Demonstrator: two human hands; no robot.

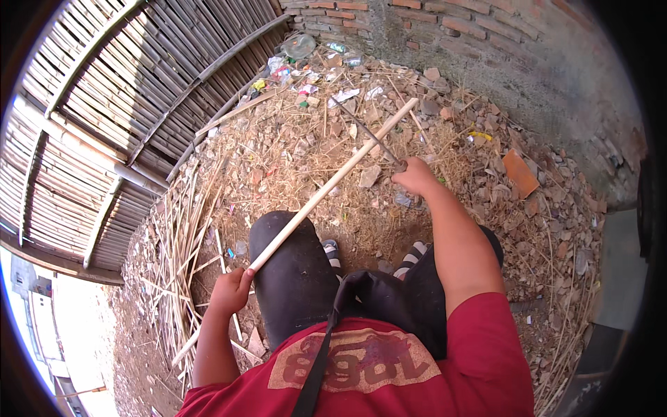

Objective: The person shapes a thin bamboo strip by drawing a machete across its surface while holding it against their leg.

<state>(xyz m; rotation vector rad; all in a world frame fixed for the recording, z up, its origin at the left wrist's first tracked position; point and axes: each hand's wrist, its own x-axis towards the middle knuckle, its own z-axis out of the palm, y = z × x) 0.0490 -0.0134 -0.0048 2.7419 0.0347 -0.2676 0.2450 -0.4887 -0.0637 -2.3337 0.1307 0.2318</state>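
Note:
My left hand (231,290) is closed around a long, pale stick (326,187), which looks like split bamboo or wood. The stick slants from beside my left forearm, over my left knee, up to the far middle. In my right hand (417,176) is the handle of a long, narrow, dark-bladed knife (363,128). Its blade points away and to the left and crosses the stick near the far end. Whether blade and stick touch, I cannot tell.
Several pale strips (182,267) lie piled at my left. Rubble and dry straw cover the ground, with plastic litter (299,47) at the far end. A bamboo fence (111,90) stands left, a brick wall (479,48) far right. A broken tile (520,174) lies right.

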